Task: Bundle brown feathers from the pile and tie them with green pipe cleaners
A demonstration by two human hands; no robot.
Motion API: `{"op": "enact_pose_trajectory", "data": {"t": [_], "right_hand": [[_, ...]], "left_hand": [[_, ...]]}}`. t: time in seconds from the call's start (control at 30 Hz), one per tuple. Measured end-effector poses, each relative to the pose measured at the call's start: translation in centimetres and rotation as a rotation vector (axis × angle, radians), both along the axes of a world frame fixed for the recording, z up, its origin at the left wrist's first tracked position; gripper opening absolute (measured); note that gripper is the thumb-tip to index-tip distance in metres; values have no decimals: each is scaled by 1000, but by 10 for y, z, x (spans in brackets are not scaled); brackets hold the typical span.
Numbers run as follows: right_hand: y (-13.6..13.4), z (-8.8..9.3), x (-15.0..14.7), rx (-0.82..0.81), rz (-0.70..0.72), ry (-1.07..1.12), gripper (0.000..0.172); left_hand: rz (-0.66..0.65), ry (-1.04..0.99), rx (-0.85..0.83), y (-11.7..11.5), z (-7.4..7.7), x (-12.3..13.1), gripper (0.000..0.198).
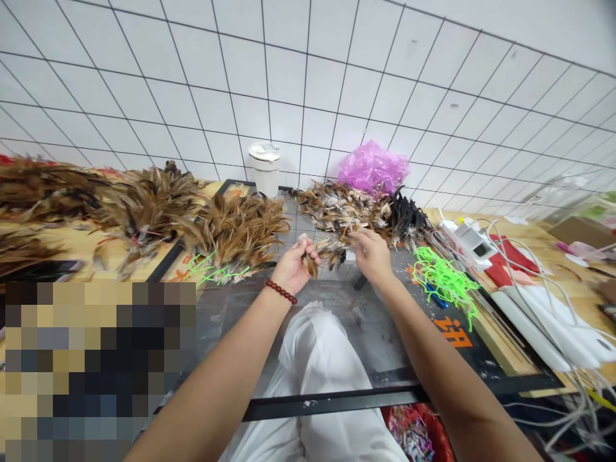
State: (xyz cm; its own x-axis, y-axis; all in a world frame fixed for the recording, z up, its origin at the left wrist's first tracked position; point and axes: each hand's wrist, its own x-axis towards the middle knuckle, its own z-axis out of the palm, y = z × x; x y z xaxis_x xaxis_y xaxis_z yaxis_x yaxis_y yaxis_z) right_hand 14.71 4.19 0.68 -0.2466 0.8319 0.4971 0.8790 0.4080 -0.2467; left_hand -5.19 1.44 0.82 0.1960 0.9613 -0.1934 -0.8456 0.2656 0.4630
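My left hand [294, 266], with a dark red bead bracelet [280, 292] at the wrist, is closed in a pinch on a few brown feathers [312, 264]. Their tips point down from the fingers. To its right my right hand [374, 255] reaches over the near edge of a mixed brown, white and black feather pile [341, 208]. Its fingers are loosely bent and apart, and nothing shows clearly between them. A small dark-tipped clump of feathers [334, 252] lies between the two hands. Left of them spreads a pile of brown feathers [235, 231] with green strings [212, 273].
A white lidded cup [264, 170] and a pink plastic bag [373, 168] stand by the tiled wall. More feather bundles [144, 199] lie left. Bright green cords [445, 279], a white device [474, 244] and cables are right. Below the glass tabletop [231, 340] is a red container [433, 430].
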Motion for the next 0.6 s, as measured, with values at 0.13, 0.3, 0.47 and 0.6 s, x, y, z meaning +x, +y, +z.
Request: {"op": "enact_pose_trajectory", "data": {"t": [0.13, 0.3, 0.47, 0.6], "right_hand": [[3, 9, -48, -65, 275, -125, 37], [-1, 8, -66, -210, 378, -255, 20], [-25, 4, -14, -224, 483, -242, 32], [-28, 19, 9, -251, 477, -290, 34]], "left_hand": [[-27, -99, 56, -1, 4, -4, 16], [-53, -127, 79, -6, 5, -4, 15], [19, -101, -13, -6, -1, -2, 13], [69, -92, -66, -4, -4, -2, 13]]}}
